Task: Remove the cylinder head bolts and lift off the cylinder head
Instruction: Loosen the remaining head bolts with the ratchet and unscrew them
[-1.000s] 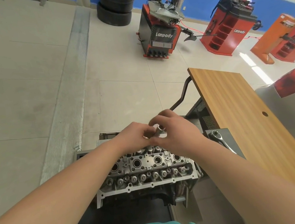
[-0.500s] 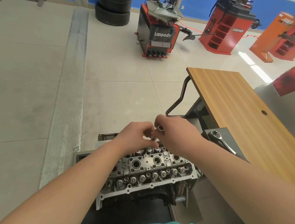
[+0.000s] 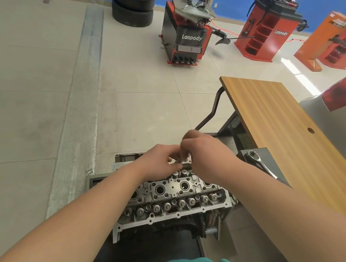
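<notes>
Hands meet at the centre of the frame, just above the far edge of the cylinder head (image 3: 173, 197). Both the left hand (image 3: 160, 162) and the right hand (image 3: 207, 159) have fingers curled round a small metal piece (image 3: 179, 159) pinched between them (blurred, so I cannot tell whether it is a bolt or a socket). That cylinder head sits low in the middle of the frame, its top face bare, with rows of valve springs and round bores showing, on a dark stand (image 3: 139, 261).

Right of the hands, a ratchet wrench (image 3: 262, 166) lies on a grey shelf beside the wooden table (image 3: 299, 148), which runs along the right side of the frame.

At upper centre stands a red and black tyre changer (image 3: 187, 36) marked "Lanpody", with stacked tyres (image 3: 134, 4) to its left and a red wheel balancer (image 3: 268, 27) to its right.
</notes>
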`<move>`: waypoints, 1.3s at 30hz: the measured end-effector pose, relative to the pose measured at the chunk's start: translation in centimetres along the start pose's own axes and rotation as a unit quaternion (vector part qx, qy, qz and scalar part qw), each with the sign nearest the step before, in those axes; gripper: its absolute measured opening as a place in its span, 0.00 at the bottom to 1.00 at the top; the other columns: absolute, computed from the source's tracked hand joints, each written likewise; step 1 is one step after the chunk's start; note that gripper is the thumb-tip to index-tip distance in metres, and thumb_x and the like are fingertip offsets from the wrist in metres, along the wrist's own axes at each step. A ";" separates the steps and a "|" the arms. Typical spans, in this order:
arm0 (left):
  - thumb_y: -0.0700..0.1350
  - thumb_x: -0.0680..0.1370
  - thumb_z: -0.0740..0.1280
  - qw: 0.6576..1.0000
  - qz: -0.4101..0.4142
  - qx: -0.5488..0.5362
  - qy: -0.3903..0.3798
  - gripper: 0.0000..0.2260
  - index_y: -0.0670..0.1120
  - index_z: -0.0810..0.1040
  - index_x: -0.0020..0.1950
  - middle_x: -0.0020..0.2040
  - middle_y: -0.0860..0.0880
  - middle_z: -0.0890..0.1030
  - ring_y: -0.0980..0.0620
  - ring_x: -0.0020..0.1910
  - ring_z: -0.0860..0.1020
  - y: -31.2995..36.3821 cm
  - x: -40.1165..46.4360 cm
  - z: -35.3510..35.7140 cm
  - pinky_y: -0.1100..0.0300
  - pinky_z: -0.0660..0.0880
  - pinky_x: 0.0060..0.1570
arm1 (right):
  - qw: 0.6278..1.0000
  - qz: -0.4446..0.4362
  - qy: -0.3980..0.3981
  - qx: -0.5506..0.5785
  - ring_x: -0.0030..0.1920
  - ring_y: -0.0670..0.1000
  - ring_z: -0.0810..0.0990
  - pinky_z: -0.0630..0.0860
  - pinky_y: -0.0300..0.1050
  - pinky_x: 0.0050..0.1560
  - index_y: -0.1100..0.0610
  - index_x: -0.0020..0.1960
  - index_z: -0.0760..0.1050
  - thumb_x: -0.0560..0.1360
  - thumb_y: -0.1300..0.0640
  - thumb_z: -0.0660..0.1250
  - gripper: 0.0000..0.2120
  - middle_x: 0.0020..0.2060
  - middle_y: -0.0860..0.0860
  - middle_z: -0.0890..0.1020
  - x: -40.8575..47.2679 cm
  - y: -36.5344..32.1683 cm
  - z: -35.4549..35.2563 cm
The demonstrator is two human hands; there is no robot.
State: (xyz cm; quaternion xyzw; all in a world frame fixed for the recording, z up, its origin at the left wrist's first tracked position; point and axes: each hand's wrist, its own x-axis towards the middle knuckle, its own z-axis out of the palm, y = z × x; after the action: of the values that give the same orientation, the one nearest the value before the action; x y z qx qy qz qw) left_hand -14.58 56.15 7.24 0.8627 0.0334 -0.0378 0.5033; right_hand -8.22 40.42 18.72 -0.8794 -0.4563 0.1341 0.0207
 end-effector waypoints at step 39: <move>0.51 0.72 0.79 0.998 -0.001 -0.031 0.048 0.10 0.65 0.81 0.46 0.44 0.62 0.84 0.63 0.45 0.81 -0.4 0.1 0.4 0.57 0.77 0.47 | 0.995 0.058 0.027 0.070 0.45 0.47 0.80 0.79 0.49 0.43 0.43 0.57 0.78 0.78 0.37 0.66 0.14 0.48 0.43 0.79 0.0 0.1 0.2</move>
State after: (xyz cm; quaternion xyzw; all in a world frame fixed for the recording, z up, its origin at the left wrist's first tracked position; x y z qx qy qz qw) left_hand -14.56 56.01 6.66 0.8475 0.0595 0.0046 0.5274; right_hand -8.20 40.36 18.55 -0.9041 -0.3933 0.1428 0.0873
